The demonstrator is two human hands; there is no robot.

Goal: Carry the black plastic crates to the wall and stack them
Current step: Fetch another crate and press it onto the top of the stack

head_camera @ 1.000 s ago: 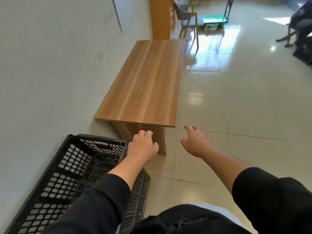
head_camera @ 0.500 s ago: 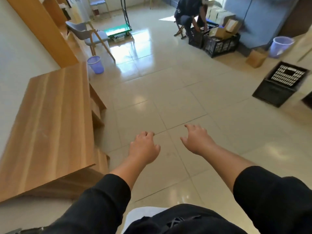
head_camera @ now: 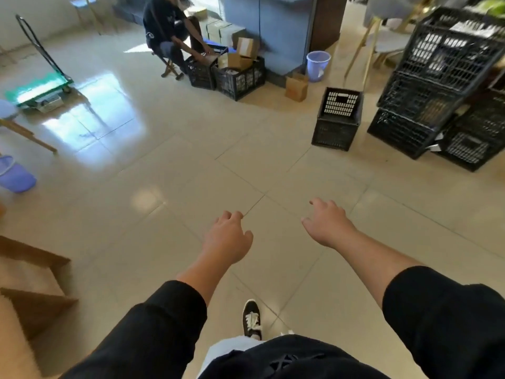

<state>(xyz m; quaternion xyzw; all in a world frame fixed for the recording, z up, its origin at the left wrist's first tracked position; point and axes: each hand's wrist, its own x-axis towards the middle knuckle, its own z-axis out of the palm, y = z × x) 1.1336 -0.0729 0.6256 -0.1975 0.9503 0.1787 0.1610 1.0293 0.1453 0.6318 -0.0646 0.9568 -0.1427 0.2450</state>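
A single black plastic crate (head_camera: 337, 119) stands alone on the tiled floor at the upper right. Beside it, at the right edge, a tilted stack of black crates (head_camera: 437, 77) holds papers. My left hand (head_camera: 228, 239) hangs low over the floor with fingers loosely curled and nothing in it. My right hand (head_camera: 326, 224) is level with it, fingers spread, also holding nothing. Both hands are well short of the single crate.
A seated person (head_camera: 172, 31) works over two more black crates (head_camera: 237, 75) filled with boxes at the back. A purple bin (head_camera: 317, 65), a cardboard box (head_camera: 296, 87), a green trolley (head_camera: 38, 86), another purple bin (head_camera: 15, 175) and a wooden bench (head_camera: 30, 280) lie around.
My view has swung right, away from the wall, the bench and the set-down crate, toward the room's crate stacks. Both hands stay out in front, holding nothing.
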